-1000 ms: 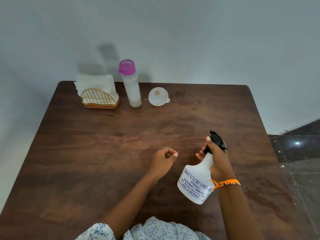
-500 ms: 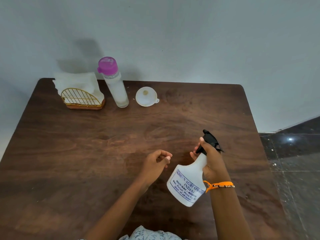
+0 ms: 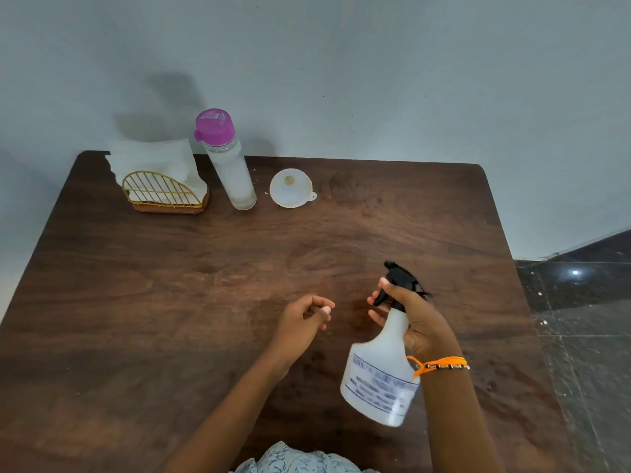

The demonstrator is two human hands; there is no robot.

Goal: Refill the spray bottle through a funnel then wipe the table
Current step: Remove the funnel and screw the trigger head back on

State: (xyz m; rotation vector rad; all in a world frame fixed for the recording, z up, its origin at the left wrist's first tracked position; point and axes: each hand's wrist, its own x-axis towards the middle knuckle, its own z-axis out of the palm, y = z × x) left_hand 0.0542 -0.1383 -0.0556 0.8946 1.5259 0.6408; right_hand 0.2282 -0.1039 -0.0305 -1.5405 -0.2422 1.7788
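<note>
Two hands hover above the table (image 3: 170, 302): the right hand (image 3: 420, 322) grips the sprayer (image 3: 382, 380) by its neck, tilted with nozzle pointing away, the left hand (image 3: 304, 322), loosely curled and empty, just left of it, both as before, funnel (image 3: 290, 192) far beyond.

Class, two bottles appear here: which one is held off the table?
The white spray bottle, gripped by the right hand; the pink-capped bottle stands on the table.
</note>
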